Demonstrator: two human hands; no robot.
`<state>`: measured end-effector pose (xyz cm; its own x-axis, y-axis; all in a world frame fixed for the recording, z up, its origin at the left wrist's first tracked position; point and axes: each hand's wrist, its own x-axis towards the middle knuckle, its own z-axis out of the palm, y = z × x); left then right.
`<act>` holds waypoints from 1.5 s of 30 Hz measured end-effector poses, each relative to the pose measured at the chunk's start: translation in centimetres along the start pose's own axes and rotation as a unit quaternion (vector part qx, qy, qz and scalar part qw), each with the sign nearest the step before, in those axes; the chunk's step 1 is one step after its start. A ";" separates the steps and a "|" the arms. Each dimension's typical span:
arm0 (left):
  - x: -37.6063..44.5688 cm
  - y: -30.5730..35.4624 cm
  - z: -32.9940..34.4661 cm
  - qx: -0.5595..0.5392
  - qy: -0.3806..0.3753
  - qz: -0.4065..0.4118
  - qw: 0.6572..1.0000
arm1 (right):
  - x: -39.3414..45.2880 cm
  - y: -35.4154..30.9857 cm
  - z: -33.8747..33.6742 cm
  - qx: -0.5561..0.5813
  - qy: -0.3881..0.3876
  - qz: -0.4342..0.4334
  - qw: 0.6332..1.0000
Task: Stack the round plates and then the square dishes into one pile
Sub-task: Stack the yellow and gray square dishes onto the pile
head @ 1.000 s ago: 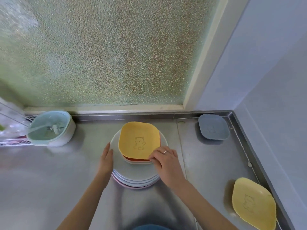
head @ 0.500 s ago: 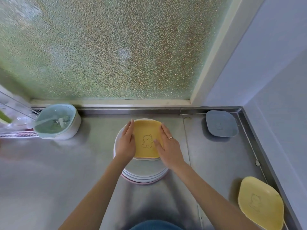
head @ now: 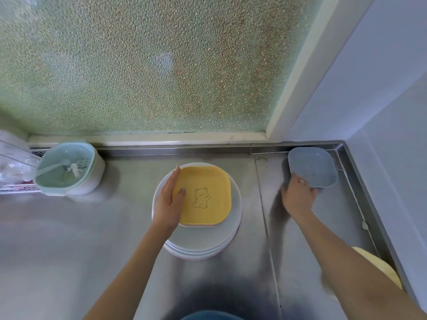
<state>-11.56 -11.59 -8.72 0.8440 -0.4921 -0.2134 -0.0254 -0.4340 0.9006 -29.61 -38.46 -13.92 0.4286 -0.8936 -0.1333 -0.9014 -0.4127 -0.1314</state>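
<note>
A pile of several white round plates point(head: 198, 245) stands on the steel counter. On top lies a yellow square dish point(head: 208, 181) with a bear drawing, and the rim of a pinkish dish point(head: 196, 226) shows just beneath it. My left hand point(head: 169, 202) holds the yellow dish's left rim, thumb inside and fingers along the outside. In the back right corner sits a grey-blue square dish point(head: 312, 167). My right hand point(head: 298, 197) grips its near left edge. A second yellow square dish point(head: 384, 270) lies at the front right, mostly hidden behind my right forearm.
A mint-green lidded strainer basket point(head: 69, 172) stands at the back left beside a clear container point(head: 13, 162). A frosted window runs along the back, and a wall closes the right side. A raised steel rim point(head: 360, 181) borders the counter's right edge.
My right hand has left the yellow dish on the pile and moved right to the grey-blue dish in the corner. My left hand has stayed at the yellow dish's left rim.
</note>
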 end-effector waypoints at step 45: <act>1.0 0.3 -1.2 0.037 -0.029 0.043 0.998 | -13.6 -13.3 -3.6 0.246 -0.082 -0.133 0.957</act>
<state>-10.10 -11.26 -8.17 0.8046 -0.5717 -0.1606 -0.1369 -0.4417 0.8867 -23.63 -21.43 -6.83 0.6792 -0.7119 -0.1784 -0.6382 -0.4529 -0.6225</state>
